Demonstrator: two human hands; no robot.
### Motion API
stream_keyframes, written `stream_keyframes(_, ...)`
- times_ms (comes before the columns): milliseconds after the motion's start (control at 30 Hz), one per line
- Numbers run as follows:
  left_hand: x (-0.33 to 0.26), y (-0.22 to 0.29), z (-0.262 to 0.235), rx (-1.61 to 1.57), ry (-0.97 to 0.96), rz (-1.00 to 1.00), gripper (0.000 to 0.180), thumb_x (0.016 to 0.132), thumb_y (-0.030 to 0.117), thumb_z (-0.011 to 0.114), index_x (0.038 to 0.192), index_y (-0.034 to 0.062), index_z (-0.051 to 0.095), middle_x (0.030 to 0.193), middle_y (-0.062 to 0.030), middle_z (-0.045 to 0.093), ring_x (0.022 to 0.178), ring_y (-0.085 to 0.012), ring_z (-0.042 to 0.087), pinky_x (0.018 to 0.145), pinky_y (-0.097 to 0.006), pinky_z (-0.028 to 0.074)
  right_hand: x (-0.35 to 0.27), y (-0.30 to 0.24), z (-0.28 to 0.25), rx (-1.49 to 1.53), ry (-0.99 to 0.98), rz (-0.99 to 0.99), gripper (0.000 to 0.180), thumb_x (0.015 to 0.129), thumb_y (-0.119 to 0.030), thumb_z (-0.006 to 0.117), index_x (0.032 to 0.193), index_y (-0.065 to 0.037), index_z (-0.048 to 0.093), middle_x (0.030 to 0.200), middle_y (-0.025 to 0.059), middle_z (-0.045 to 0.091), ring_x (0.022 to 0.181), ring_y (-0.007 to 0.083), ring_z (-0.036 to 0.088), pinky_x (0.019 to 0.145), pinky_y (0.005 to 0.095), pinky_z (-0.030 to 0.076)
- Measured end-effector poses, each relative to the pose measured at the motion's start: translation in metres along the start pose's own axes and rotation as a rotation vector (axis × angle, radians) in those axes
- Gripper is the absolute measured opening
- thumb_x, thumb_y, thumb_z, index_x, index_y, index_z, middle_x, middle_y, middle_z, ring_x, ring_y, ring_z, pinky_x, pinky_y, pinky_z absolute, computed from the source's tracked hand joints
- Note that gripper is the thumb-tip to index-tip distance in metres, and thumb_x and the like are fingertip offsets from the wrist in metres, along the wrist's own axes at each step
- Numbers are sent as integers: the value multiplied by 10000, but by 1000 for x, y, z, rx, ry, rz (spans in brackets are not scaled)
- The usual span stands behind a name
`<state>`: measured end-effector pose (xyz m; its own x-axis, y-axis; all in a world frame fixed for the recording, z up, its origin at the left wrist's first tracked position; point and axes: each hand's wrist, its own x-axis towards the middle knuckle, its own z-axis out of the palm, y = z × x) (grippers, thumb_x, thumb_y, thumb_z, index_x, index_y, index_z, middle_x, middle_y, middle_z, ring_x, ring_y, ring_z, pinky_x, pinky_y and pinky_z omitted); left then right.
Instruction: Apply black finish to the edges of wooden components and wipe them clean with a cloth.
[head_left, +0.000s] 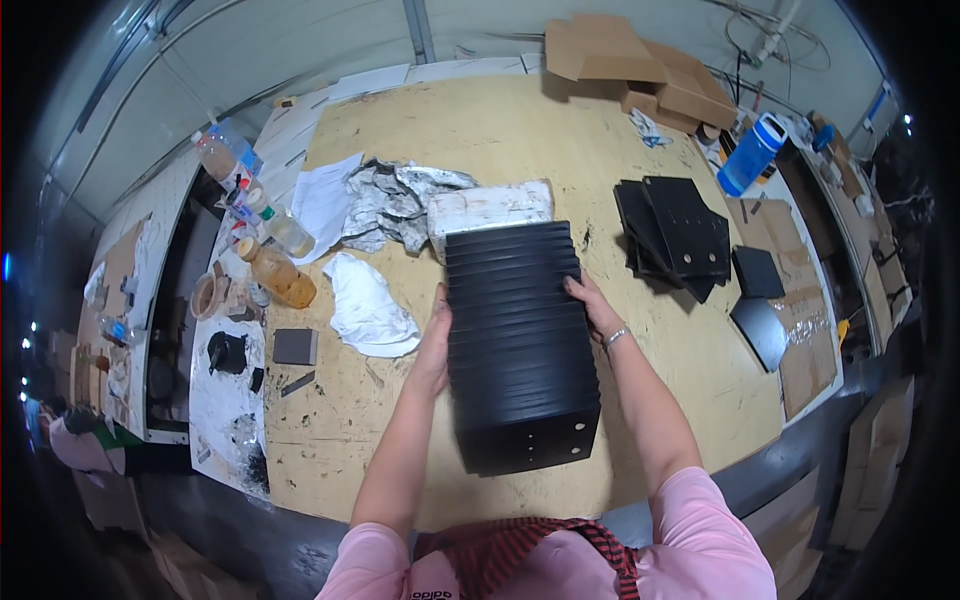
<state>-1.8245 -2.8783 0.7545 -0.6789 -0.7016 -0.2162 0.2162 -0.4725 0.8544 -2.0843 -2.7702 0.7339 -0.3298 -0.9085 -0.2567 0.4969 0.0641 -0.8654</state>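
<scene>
A long row of black flat panels (520, 340), packed face to face, stands in front of me over the table. The nearest panel shows round holes along its right side and small dots near its middle. My left hand (436, 345) presses along the left side of the row, its fingers partly hidden. On the right side, my right hand (597, 308) grips the row with the thumb over the top edge. Just beyond the far end lies a whitish, paint-smeared block (490, 208). Whether the row rests fully on the table cannot be made out.
Left lie a white cloth (370, 308), crumpled stained paper (400, 200), a grey block (295, 346) and several bottles (275, 272). Right are more black panels (680, 230), a blue bottle (752, 155) and flat cardboard (800, 300). Cardboard boxes (640, 70) stand at the back.
</scene>
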Motion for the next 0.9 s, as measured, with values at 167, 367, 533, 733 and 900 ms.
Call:
stream_keyframes(167,9,-9,-10,463,108,104,906,982,372,561,1535,-25,-37,1599,-242,108,1478,-322,164,1186,-362,186,-15,-10,16,-26,-6,148,625,867,-153,660,1418,-20,399,1278,110,580,1124,204,577,993,344,458)
stream_keyframes(367,9,0,16,982,246,106,1060,886,385,682,1504,-94,-34,1569,-325,83,1486,-377,95,1197,-384,134,-13,-8,-10,93,32,307,487,813,-156,666,1267,-29,544,1118,104,656,1008,220,638,894,379,530)
stream_keyframes(533,3,0,-5,939,197,128,986,930,380,611,1505,-97,-32,1592,-301,12,1502,-359,23,1204,-404,86,-1,-2,-29,104,13,389,435,866,-207,647,1261,-42,566,1147,91,661,1021,214,641,912,372,527)
stream_keyframes(733,-92,1,-14,461,48,76,711,986,150,379,1543,-2,-37,1635,-158,-59,1508,-248,-64,1203,-360,3,-84,-10,-15,-40,18,86,719,881,-268,599,1499,-23,326,1515,103,408,1391,213,393,1156,336,296)
stream_keyframes(900,-137,-45,0,336,-7,-2,885,892,8,540,1526,-36,-77,1619,-228,-32,1506,-297,-26,1202,-350,30,-147,25,-1,45,8,123,809,846,-308,633,1521,-44,274,1520,95,394,1391,220,384,1151,345,304)
